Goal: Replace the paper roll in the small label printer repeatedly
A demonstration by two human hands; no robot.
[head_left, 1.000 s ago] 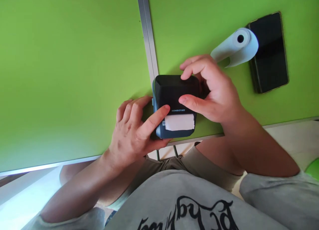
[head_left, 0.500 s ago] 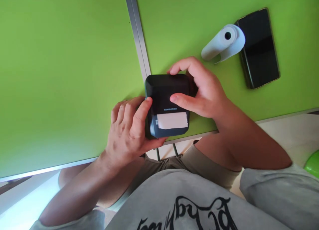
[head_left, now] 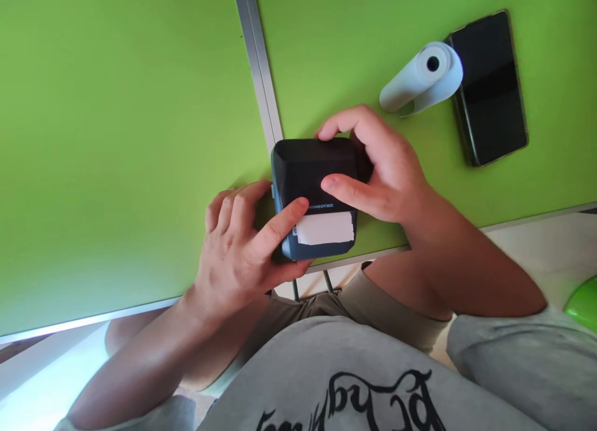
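Between my hands is a black and dark-blue label printer (head_left: pixel 310 170) marked NIIMBOT, near the table's front edge. A strip of white paper (head_left: pixel 325 228) sticks out of its front slot. My left hand (head_left: pixel 242 238) grips the printer's left side, index finger laid on the top close to the lettering and thumb along the front edge. On the other side my right hand (head_left: pixel 380 163) wraps round the printer, thumb on its top and fingers at the back edge. Some of the right fingertips are hidden.
A white paper roll (head_left: pixel 408 86), partly unwound, stands at the upper right. Beside it lies a black smartphone (head_left: pixel 492 86), seemingly on a dark box. A grey metal strip (head_left: pixel 260 64) crosses the green table (head_left: pixel 125 139). Something round and green (head_left: pixel 585 303) shows at the right edge.
My left index finger has moved from the printer's left edge onto its top, beside the lettering. My right hand keeps its hold, and the paper strip looks the same.
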